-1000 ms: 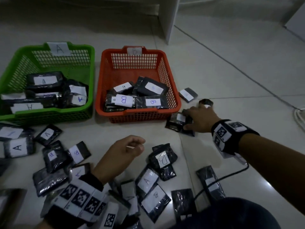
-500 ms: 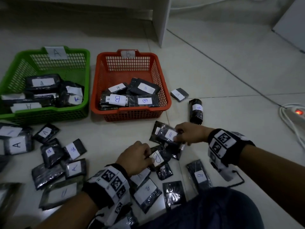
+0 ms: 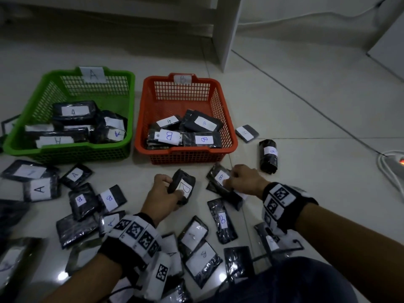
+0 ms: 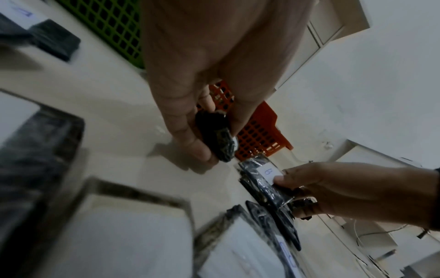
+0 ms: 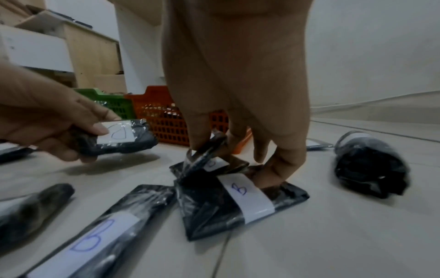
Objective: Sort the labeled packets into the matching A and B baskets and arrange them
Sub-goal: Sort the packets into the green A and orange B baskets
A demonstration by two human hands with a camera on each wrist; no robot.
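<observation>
My left hand (image 3: 171,190) grips a black packet (image 3: 184,186) with a white handwritten label, held just above the floor in front of the orange B basket (image 3: 185,152). The same packet (image 5: 123,138) shows in the right wrist view, with my thumb on its label. My right hand (image 3: 229,181) pinches a black packet labeled B (image 3: 219,177), tilted up off another B packet (image 5: 238,203) that lies flat beneath it. The green A basket (image 3: 65,149) stands left of the orange one. Both baskets hold several labeled packets.
Many black A and B packets lie scattered over the tiled floor at the left and near my knees. A rolled packet (image 3: 268,156) and a flat one (image 3: 247,132) lie right of the orange basket. A white power strip (image 3: 393,165) sits at far right.
My left hand came down onto the labeled packet, closed round it and lifted it toward the orange basket. My right hand drew its B packet back from the basket's corner and still pinches it.
</observation>
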